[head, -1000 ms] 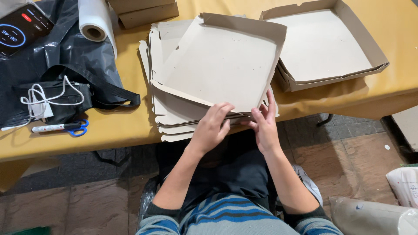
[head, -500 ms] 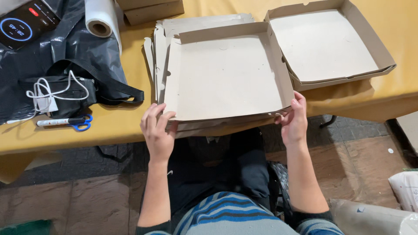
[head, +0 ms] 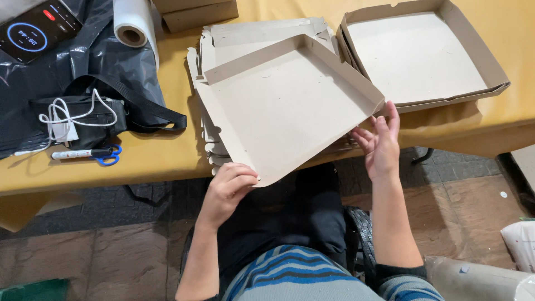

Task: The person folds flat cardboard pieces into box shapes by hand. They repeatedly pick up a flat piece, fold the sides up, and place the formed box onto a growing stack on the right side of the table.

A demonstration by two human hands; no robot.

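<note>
A grey cardboard box tray (head: 284,106), partly folded with raised walls, is tilted above the table's front edge. My left hand (head: 227,187) grips its near left corner. My right hand (head: 380,140) touches its right corner with fingers spread. Under the tray lies a stack of flat cardboard blanks (head: 207,120). A finished open cardboard box (head: 423,56) sits at the right on the yellow table (head: 139,161).
At the left lie a black plastic bag (head: 67,61), a phone with a timer screen (head: 34,28), a roll of clear film (head: 132,25), a white cable (head: 61,120), blue scissors and a marker (head: 89,154). A brown box (head: 195,11) stands at the back.
The tray has been turned and lifted at an angle. My left hand slid to its near corner; my right hand moved to the right corner and opened its fingers.
</note>
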